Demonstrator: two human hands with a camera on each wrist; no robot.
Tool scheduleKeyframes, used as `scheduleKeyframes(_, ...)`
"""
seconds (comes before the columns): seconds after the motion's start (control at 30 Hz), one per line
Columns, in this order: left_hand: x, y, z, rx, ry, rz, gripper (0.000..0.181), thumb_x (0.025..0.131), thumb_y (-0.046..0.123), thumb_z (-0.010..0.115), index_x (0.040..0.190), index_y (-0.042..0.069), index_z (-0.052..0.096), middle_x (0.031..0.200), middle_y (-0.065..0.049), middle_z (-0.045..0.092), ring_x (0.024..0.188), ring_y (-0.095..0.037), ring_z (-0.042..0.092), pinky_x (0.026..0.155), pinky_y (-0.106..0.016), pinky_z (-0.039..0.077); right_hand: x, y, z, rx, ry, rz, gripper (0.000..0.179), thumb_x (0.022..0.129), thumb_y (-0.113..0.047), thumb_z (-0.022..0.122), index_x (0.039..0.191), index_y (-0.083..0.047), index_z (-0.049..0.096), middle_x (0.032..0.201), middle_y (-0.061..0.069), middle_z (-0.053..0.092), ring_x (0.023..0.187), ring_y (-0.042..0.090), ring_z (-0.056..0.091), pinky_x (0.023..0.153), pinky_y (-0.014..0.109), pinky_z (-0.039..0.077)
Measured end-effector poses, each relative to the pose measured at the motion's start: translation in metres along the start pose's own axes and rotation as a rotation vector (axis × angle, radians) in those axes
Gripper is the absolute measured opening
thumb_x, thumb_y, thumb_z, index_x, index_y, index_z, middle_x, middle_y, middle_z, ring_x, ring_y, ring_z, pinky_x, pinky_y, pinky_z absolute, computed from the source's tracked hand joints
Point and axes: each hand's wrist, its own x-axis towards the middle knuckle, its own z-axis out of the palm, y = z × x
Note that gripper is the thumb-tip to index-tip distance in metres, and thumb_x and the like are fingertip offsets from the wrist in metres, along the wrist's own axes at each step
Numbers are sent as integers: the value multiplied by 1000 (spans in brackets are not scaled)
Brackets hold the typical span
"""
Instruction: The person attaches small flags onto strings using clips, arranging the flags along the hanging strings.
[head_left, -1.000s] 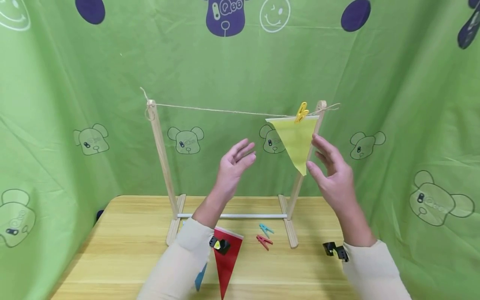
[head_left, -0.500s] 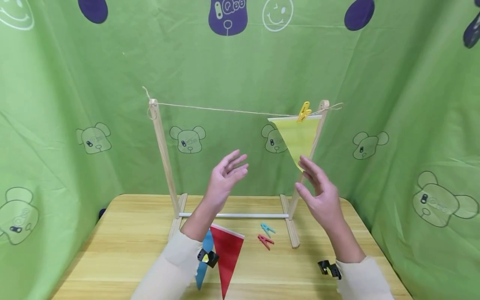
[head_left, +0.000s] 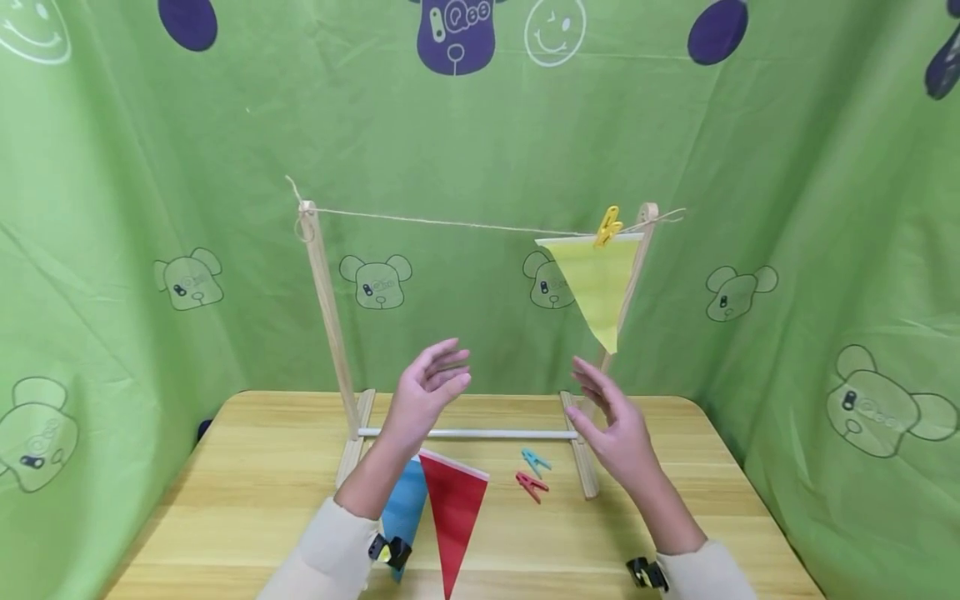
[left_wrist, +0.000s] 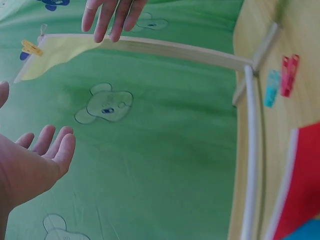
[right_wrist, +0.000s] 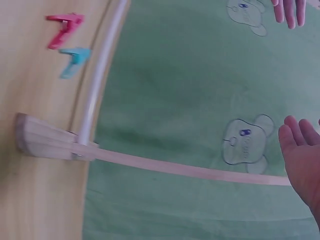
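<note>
A yellow pennant (head_left: 596,283) hangs by a yellow clothespin (head_left: 608,227) near the right end of the string (head_left: 442,222). Below and to its left, my right hand (head_left: 615,425) is in the air with loosely bent fingers and nothing in it. My left hand (head_left: 426,396) is likewise free, held up in front of the rack, palm turned inward. On the table lie a red pennant (head_left: 454,512) and a blue pennant (head_left: 405,504), which the red one and my left arm partly cover. A blue clothespin (head_left: 536,459) and a red clothespin (head_left: 532,486) lie right of the pennants.
The string runs between a left wooden post (head_left: 326,317) and a right wooden post (head_left: 637,275). A white crossbar (head_left: 487,433) joins the posts low down, above the wooden table (head_left: 262,500). Green printed cloth (head_left: 450,133) surrounds the table on the visible sides.
Both hands have moved down and left, away from the hanging pennant. The yellow pennant stays clipped on the string, and more of the blue pennant shows.
</note>
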Motion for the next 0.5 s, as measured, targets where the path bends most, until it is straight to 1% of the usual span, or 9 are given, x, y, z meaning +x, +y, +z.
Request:
scheduleKeyframes(0.07,-5,-5,-4,46,11,-3,62,93,14,75,150,12,49,146,-13,58,135,-37,56,105,-31,54,-4,4,4,-5,-8,1,69,93,3,72,154,-13,46,153,11,53,136,20,54,112,16,41)
scheduleKeyframes(0.13,-9,-9,-8,92,13,-1,62,92,12,76,148,11,50,144,-12,59,133,-37,57,106,-35,53,-7,9,8,-10,-14,5,68,92,3,73,153,-12,48,150,12,55,134,21,55,111,16,43)
scheduleKeyframes(0.17,-11,-11,-9,111,12,0,61,92,11,76,147,10,50,143,-12,60,133,-36,57,107,-37,53,-9,11,9,-13,-18,8,67,91,3,74,152,-11,48,149,12,56,133,23,56,111,16,43)
scheduleKeyframes(0.2,-13,-13,-11,125,11,3,60,92,10,76,146,9,51,143,-12,60,132,-36,58,109,-40,52,-11,13,11,-17,-23,18,67,91,2,74,152,-13,49,148,10,57,132,24,56,111,16,43)
scheduleKeyframes(0.3,-18,-18,-16,166,4,2,59,91,9,77,145,9,52,142,-13,60,131,-35,58,111,-49,49,-16,20,14,-43,-44,44,66,92,-2,76,151,-13,50,145,10,58,131,29,57,111,16,43)
scheduleKeyframes(0.37,-21,-21,-19,195,0,-6,59,91,11,78,144,10,53,142,-11,61,130,-32,59,111,-52,49,-20,23,16,-64,-63,67,65,92,-6,76,151,-14,50,144,10,59,131,31,57,110,15,43)
scheduleKeyframes(0.4,-22,-22,-21,206,-4,-10,59,91,12,78,144,10,53,142,-11,61,130,-33,59,112,-54,48,-21,24,17,-74,-70,81,65,92,-8,77,151,-15,50,143,10,60,131,32,57,110,15,43)
scheduleKeyframes(0.47,-24,-25,-23,233,-5,-21,59,91,14,79,144,12,54,141,-10,61,130,-34,59,111,-54,48,-24,28,19,-96,-81,105,66,92,-12,79,151,-15,50,144,10,59,130,33,57,110,18,44)
scheduleKeyframes(0.5,-25,-27,-25,235,-5,-23,58,91,14,79,143,12,54,141,-10,61,130,-34,59,111,-55,47,-26,30,20,-105,-87,116,67,91,-13,79,151,-15,50,146,10,58,130,33,57,111,21,45)
